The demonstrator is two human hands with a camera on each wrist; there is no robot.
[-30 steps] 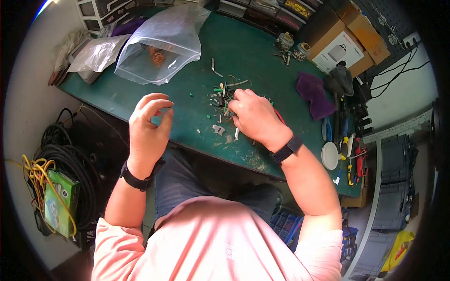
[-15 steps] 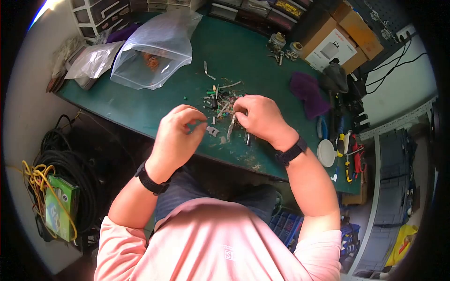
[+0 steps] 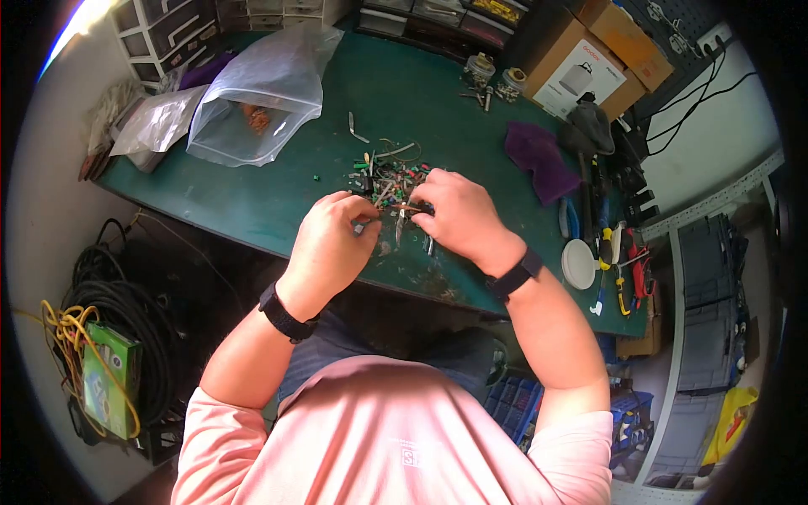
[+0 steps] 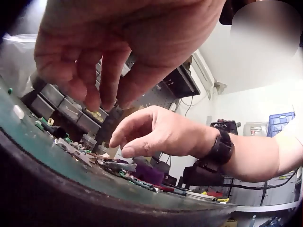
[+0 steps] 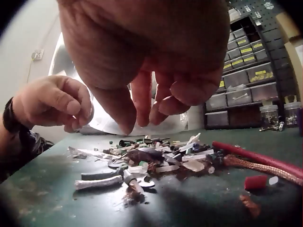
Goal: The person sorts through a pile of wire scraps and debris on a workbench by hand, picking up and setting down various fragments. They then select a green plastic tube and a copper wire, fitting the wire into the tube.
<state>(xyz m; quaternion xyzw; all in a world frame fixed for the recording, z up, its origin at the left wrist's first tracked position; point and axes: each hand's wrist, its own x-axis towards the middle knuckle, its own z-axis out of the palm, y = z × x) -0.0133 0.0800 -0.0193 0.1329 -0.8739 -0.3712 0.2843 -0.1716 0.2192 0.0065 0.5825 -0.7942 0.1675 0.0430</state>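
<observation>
A heap of wire and cable scraps (image 3: 389, 175) lies on the green tabletop, with black, green, white and coppery bits mixed together. At its near left edge, my left hand (image 3: 330, 240) hovers with loosely bent fingers; no object shows between them in the left wrist view. My right hand (image 3: 465, 215) hangs over the heap's right side, fingers pointing down and thumb apart, with nothing visible in its grasp. Under it in the right wrist view lie a white sleeve piece (image 5: 98, 183), a red tube (image 5: 246, 153) and a braided copper strand (image 5: 265, 169).
A clear zip bag (image 3: 252, 126) with orange-brown scraps lies open at the back left. Small jars (image 3: 480, 69) and a cardboard box (image 3: 581, 76) stand at the back right. A purple cloth (image 3: 540, 162), a white round lid (image 3: 578, 264) and pliers (image 3: 641, 271) lie to the right.
My left hand has come rightward from the table's near edge to the heap. The right hand has drawn back slightly to the heap's right side, and the head view has shifted a little.
</observation>
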